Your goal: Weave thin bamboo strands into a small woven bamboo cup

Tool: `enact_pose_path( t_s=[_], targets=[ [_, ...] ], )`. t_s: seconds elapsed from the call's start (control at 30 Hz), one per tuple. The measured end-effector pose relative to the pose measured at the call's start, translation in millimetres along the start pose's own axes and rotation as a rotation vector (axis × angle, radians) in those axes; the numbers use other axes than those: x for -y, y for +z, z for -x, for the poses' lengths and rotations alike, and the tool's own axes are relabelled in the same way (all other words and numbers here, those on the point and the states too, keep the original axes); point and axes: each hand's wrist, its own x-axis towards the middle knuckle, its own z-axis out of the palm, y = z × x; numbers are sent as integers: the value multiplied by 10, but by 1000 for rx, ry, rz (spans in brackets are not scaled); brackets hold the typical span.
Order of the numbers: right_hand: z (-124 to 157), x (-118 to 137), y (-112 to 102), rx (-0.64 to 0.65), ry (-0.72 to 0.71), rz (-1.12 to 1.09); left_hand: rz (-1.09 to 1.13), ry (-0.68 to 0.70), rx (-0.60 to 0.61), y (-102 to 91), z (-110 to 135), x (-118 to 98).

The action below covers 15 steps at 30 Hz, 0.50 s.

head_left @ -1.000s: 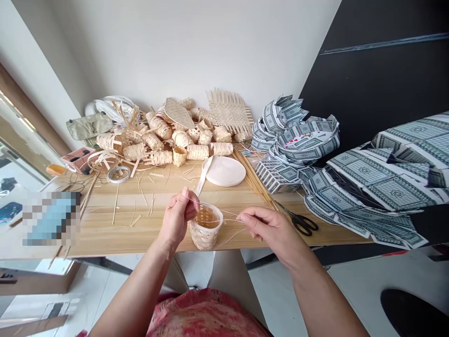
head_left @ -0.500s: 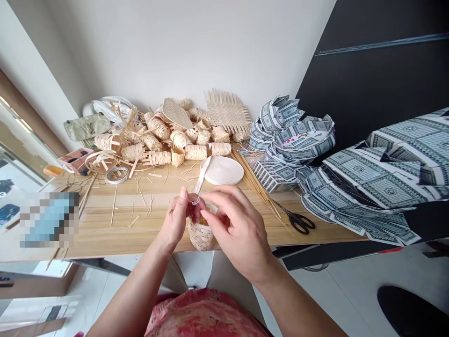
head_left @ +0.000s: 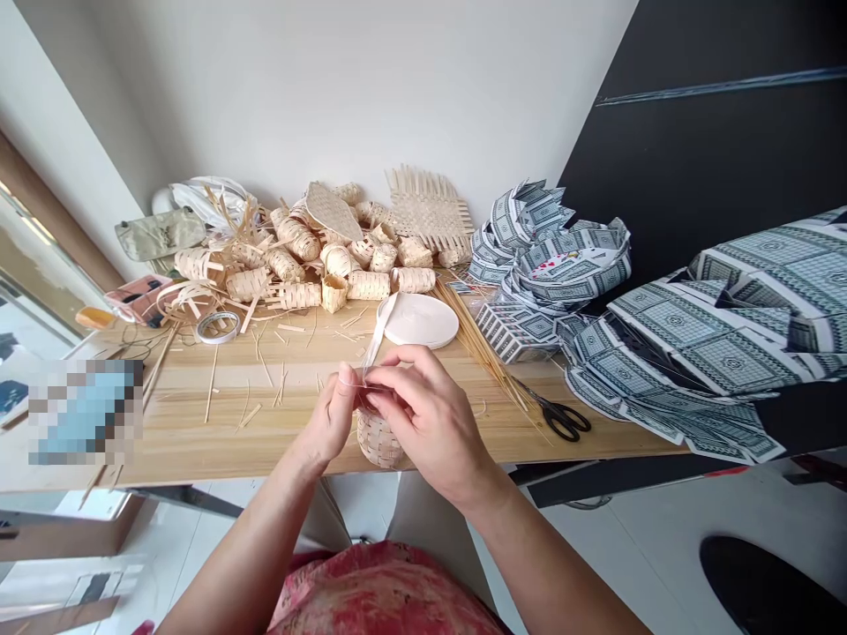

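Since a second ago, drawn in from well out on the right with the right hand (head_left: pixel 430 423): now draped over the mouth of the small woven basket (head_left: pixel 380 441), hiding the opening seen then. Much as half a second ago, only a touch lower and closer in. Fingers of that hand curled, tips pressed together on a thin pale strand (head_left: pixel 357 384) just above the rim. On the left hand (head_left: pixel 334 414), thumb and forefinger pinching the same strand, remaining fingers tucked against the basket's side. Basket upright at the near edge of the wooden table (head_left: pixel 198 441), between both hands. Behind it, a white ribbon roll (head_left: pixel 418 319); scissors (head_left: pixel 562 416) off to the right; heap of woven baskets (head_left: pixel 318 260) at the back.
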Motion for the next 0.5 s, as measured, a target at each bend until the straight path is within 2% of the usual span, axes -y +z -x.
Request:
enact_pose_path(
  t_s=[0.23, 0.4, 0.5],
  targets=[
    [-33, 7, -24, 11, -48, 50, -60, -17, 28, 26, -6, -90],
    [-46, 1, -170, 28, -96, 75, -78, -51, 83, 43, -7, -184],
    [-71, -15, -235, 45, -70, 120, -76, -58, 123, 50, -10, -207]
  ],
)
